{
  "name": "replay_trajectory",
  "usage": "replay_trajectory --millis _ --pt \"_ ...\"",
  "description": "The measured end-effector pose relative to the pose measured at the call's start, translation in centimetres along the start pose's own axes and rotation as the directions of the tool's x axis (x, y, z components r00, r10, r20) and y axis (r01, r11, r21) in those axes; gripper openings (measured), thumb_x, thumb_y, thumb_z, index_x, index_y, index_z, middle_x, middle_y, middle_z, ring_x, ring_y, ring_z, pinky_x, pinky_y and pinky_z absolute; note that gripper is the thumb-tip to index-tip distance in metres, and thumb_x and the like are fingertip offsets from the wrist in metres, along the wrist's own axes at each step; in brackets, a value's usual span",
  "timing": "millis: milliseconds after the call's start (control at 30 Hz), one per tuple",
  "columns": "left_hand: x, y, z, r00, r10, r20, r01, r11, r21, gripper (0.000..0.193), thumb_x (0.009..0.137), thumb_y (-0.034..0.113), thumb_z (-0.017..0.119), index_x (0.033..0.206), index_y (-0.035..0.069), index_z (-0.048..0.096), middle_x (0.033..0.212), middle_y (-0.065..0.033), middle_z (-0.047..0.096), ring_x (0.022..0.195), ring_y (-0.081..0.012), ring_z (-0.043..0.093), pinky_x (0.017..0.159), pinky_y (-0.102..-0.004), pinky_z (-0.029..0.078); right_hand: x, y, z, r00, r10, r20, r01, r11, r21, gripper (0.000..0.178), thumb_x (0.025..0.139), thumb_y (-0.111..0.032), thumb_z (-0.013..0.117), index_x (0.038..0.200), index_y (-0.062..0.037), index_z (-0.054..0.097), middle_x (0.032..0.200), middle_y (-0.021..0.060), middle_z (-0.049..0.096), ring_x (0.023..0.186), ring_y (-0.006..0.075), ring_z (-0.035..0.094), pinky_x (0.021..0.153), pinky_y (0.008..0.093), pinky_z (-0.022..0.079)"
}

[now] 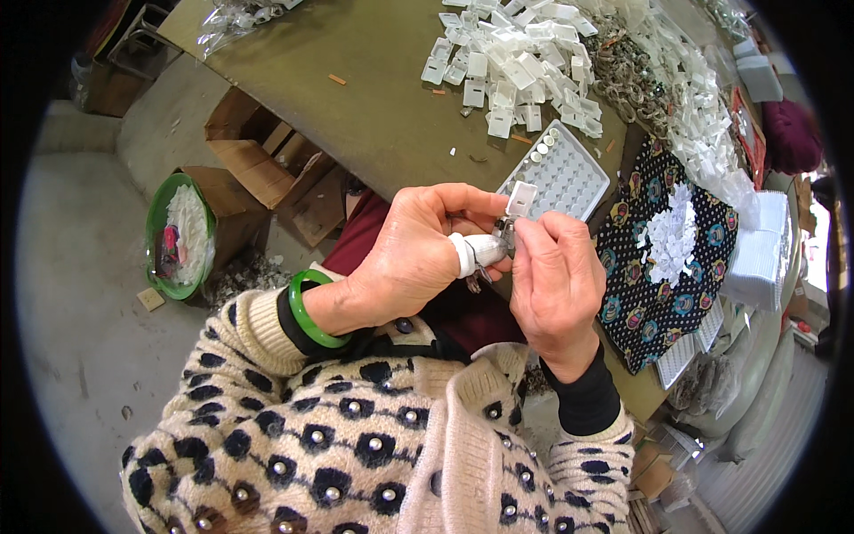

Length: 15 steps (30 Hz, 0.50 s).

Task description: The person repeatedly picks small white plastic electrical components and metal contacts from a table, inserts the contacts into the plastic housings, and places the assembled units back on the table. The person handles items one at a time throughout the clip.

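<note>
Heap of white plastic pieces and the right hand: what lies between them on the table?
A pale tray, with a few small round discs along one edge, lies between the right hand and the heap in the head view.

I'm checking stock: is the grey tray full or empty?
Mostly empty: the tray holds only a few white discs near its far corner.

Where the fingertips of my left hand (400, 258) and right hand (556, 289) meet, I have a small, translucent white plastic piece (522, 198), rectangular and slightly tilted, poking out beyond them, with a little greyish metal piece (505, 229) pinched just below it, mostly hidden by my fingers.
</note>
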<state>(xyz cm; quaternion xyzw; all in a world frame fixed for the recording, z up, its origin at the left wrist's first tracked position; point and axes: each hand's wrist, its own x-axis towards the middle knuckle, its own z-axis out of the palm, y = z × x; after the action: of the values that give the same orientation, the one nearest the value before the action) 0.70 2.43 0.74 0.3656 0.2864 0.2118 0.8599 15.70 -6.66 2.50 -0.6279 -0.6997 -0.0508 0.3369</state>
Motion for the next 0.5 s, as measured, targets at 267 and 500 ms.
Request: replay_trajectory --millis 267,500 --pt "-0.5 0.2 0.5 1.000 -0.013 0.007 0.013 0.999 -0.051 0.034 0.084 -0.004 0.071 0.115 -0.009 0.059 0.093 -0.0149 0.069 0.081 -0.0190 0.070 0.072 -0.0295 0.058 -0.3 -1.1 -0.6 0.991 0.107 -0.077 -0.099 0.991 0.091 0.024 0.079 0.010 0.069 0.101 0.0013 0.066 0.095 0.0143 0.063 0.077 0.0247 0.063 0.066 0.0310 0.053" --pt "-1.1 0.3 0.3 0.999 -0.036 0.035 0.038 0.998 -0.044 0.032 0.085 -0.002 0.070 0.115 -0.009 0.061 0.089 -0.0111 0.070 0.074 -0.0133 0.068 0.067 -0.0249 0.056 -0.7 -2.2 -0.2 0.961 0.273 -0.044 -0.259 0.943 0.208 0.017 0.079 0.008 0.070 0.093 0.0002 0.064 0.092 0.0127 0.063 0.080 0.0239 0.062 0.070 0.0304 0.051"
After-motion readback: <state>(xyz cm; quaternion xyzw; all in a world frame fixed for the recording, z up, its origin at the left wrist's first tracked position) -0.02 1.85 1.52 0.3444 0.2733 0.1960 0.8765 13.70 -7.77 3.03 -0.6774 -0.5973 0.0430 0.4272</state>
